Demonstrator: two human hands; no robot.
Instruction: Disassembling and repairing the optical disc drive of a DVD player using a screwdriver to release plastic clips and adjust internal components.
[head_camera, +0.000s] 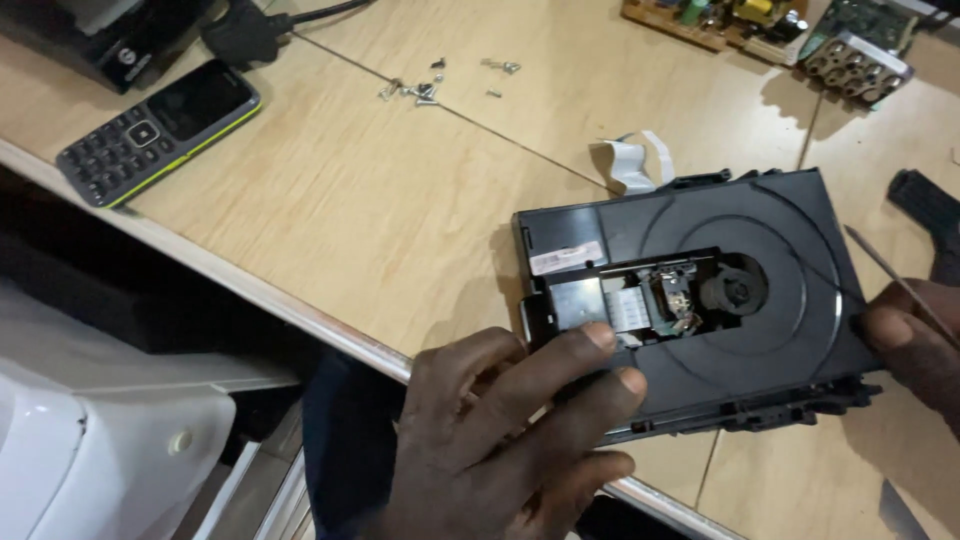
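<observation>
A black disc drive mechanism (740, 240) lies flat on the wooden table, its lens assembly and spindle hub exposed in the middle opening. My left hand (505, 440) grips its near-left corner, fingers resting on the tray beside the metal plate. My right hand (915, 345) touches the drive's right edge and holds a thin metal tool (895, 280) that slants up to the left. A white ribbon cable (628, 160) sticks out behind the drive.
Several loose screws (425, 88) lie at the back centre. A grey keypad phone (160, 128) rests near the table's left edge. Circuit boards (790, 25) sit at the back right, a black device (110, 40) at the back left, a black part (930, 205) at the right.
</observation>
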